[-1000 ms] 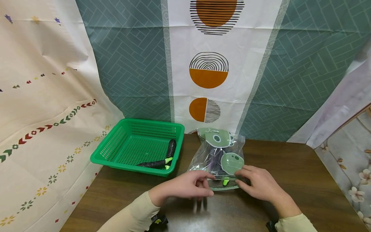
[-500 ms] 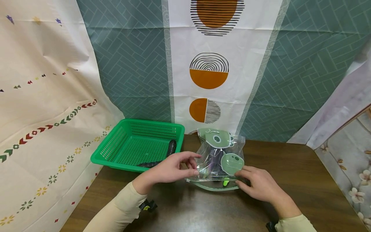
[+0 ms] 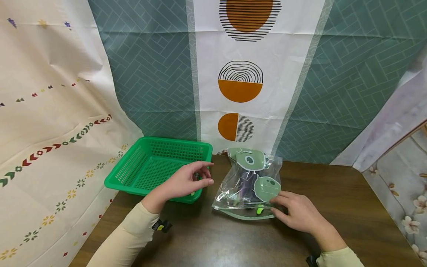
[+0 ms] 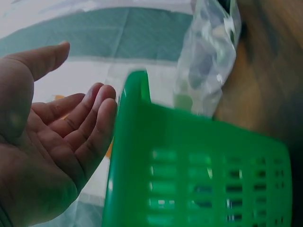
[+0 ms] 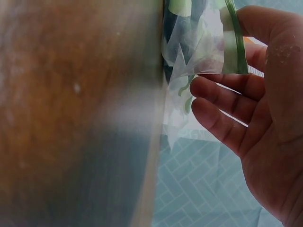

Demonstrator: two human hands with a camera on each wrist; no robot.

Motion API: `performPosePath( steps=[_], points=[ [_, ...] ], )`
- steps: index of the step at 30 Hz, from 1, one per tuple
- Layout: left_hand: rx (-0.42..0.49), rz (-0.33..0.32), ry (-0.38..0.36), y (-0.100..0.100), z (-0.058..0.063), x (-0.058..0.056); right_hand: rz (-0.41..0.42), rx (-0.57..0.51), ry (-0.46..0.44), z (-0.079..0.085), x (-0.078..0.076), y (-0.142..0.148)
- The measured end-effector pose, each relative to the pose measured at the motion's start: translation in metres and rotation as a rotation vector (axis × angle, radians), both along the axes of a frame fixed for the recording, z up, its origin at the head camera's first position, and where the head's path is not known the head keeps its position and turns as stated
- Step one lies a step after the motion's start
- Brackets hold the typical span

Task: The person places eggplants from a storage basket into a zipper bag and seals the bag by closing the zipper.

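My left hand [image 3: 181, 181] hovers over the near right corner of the green basket [image 3: 125, 168], fingers spread and loosely bent, holding nothing. In the left wrist view its palm shows beside the basket's rim [image 4: 124, 156]. Behind that hand, the dark, long vegetables in the basket are almost wholly hidden; a pale green stem [image 3: 192, 193] peeks out. My right hand [image 3: 298, 213] holds the right edge of a clear zip bag [image 3: 230, 189] at its mouth, between thumb and index finger. Inside the bag lies a dark purple eggplant [image 3: 247, 185], its bright green stem [image 3: 260, 209] near the opening.
Everything stands on a dark brown wooden table [image 3: 227, 244]. Patterned cloths hang at the back [image 3: 156, 92] and left [image 3: 60, 155]. A floral cloth [image 3: 407, 193] borders the table's right side. The bag's far end lies close to the back cloth.
My left hand has left the bag's mouth and moved left and away from me to the basket's corner. The bag's left side has come into view. My right hand stays put.
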State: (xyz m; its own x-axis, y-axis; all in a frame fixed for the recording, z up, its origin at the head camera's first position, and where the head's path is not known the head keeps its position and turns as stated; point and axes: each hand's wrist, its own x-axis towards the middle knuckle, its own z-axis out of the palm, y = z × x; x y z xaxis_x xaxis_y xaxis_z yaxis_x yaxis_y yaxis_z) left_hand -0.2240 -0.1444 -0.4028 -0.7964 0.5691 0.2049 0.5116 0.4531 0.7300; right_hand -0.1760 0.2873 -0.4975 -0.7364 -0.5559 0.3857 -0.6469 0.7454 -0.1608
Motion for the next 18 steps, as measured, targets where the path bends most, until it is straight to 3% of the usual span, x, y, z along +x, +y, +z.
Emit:
performPosePath(
  steps=[11, 18],
  points=[
    [-0.13, 0.112, 0.048, -0.034, -0.004, -0.018, 0.005, -0.009, -0.011, 0.001, 0.0, 0.0],
    [-0.242, 0.137, 0.043, -0.055, -0.009, -0.026, 0.009, -0.007, -0.006, 0.0, 0.0, 0.0]
  ],
)
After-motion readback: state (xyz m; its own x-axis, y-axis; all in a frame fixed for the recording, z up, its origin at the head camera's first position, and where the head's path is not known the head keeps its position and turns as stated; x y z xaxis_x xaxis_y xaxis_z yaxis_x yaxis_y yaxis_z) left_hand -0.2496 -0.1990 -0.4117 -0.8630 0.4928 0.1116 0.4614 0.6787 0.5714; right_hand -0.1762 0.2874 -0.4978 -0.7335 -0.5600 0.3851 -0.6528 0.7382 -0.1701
